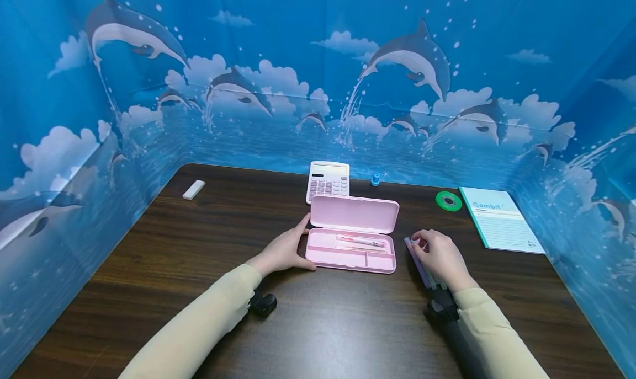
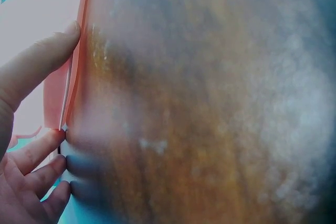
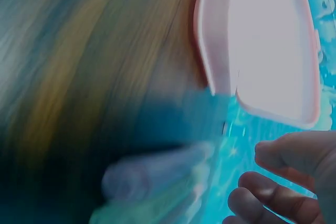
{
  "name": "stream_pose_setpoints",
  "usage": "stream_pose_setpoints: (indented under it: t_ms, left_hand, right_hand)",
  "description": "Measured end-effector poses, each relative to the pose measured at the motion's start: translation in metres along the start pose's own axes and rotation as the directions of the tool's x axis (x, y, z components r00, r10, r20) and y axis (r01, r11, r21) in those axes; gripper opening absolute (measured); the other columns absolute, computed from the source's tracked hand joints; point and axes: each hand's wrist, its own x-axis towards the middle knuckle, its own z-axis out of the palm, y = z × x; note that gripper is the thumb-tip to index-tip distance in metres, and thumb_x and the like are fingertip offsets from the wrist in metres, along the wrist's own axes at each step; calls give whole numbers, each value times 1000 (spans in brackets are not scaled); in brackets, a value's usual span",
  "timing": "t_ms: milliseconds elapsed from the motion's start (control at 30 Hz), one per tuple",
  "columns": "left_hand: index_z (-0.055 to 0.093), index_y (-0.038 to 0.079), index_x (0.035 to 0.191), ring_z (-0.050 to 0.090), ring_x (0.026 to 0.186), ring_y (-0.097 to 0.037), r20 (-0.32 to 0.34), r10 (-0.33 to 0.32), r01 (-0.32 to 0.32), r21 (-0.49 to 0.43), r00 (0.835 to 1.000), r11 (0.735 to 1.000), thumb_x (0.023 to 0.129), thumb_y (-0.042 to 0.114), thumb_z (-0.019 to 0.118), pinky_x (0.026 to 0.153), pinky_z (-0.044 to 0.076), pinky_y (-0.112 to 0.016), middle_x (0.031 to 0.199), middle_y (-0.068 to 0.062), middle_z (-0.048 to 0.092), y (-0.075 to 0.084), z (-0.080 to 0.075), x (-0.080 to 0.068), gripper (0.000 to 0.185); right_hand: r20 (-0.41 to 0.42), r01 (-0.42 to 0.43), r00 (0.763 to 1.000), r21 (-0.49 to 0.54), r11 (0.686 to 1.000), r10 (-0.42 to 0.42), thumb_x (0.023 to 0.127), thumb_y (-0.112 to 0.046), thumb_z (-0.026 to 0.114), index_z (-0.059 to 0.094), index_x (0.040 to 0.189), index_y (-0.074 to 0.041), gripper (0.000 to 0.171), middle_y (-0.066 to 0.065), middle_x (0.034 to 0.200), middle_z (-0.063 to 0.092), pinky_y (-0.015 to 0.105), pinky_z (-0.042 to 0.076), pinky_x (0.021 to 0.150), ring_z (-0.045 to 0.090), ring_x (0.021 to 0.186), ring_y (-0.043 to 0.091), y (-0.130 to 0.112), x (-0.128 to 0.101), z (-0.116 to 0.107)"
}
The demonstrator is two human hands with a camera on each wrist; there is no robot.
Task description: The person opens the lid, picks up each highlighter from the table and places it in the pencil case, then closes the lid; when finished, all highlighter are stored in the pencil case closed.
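Note:
An open pink pencil case lies on the dark wooden table, its lid tilted back. Inside are a pink-and-white pen and a slimmer stick just below. My left hand holds the case's left end, thumb at the front corner and fingers towards the hinge; the left wrist view shows that thumb against the pink edge. To the right of the case, my right hand hovers over a purple pen. Blurred purple and green pens lie below its bent fingers, which show nothing between them.
Behind the case stands a white calculator, with a small blue object nearby. A green ring-shaped roll and a notepad are at the right. Far left lies a white block. A dolphin-print curtain surrounds the table.

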Motion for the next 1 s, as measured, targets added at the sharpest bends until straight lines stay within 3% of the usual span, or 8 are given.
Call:
stream_pose_setpoints:
  t_ms: [533, 1000]
  left_hand:
    - [3, 16, 154, 44, 131, -24, 0, 8, -8, 0, 1000, 1000, 64, 41, 87, 108, 34, -43, 141, -6, 49, -3, 1, 0, 125]
    - [3, 14, 154, 42, 132, -24, 5, 6, -6, -2, 1000, 1000, 65, 42, 86, 107, 34, -44, 141, -6, 49, -1, -1, 0, 125]
  right_hand:
    - [80, -123, 989, -5, 992, 123, 84, -8, 66, 67, 98, 6, 20, 13, 82, 64, 41, 49, 66, 53, 72, 22, 50, -25, -16]
    - [183, -163, 970, -12, 987, 162, 82, -10, 68, 68, 92, 6, 19, 11, 76, 65, 36, 49, 59, 55, 66, 19, 59, -28, -18]
